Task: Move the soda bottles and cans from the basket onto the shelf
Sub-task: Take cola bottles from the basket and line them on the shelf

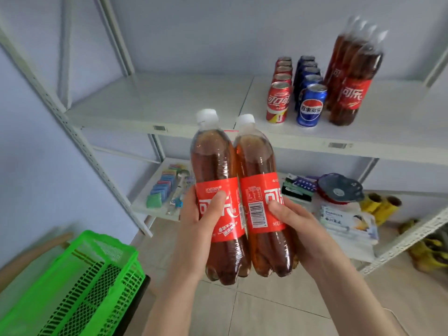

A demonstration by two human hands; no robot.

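I hold two upright cola bottles with red labels and white caps, side by side and touching, in front of the shelf. My left hand (pixel 197 224) grips the left bottle (pixel 214 166) around its label. My right hand (pixel 298 229) grips the right bottle (pixel 255 161) the same way. The white upper shelf (pixel 157 103) carries a row of red cola cans (pixel 278 100), a row of blue Pepsi cans (pixel 311 105) and a row of cola bottles (pixel 349 86) on its right half. The green basket (pixel 80 282) sits at the lower left; its inside is hidden.
The lower shelf (pixel 349 243) holds coloured sponges, toothbrushes, packets, a dark bowl-like stack, tissue packs and yellow rolls. White slotted uprights frame the rack. Yellow items lie on the tiled floor at the right. The upper shelf's left half is bare.
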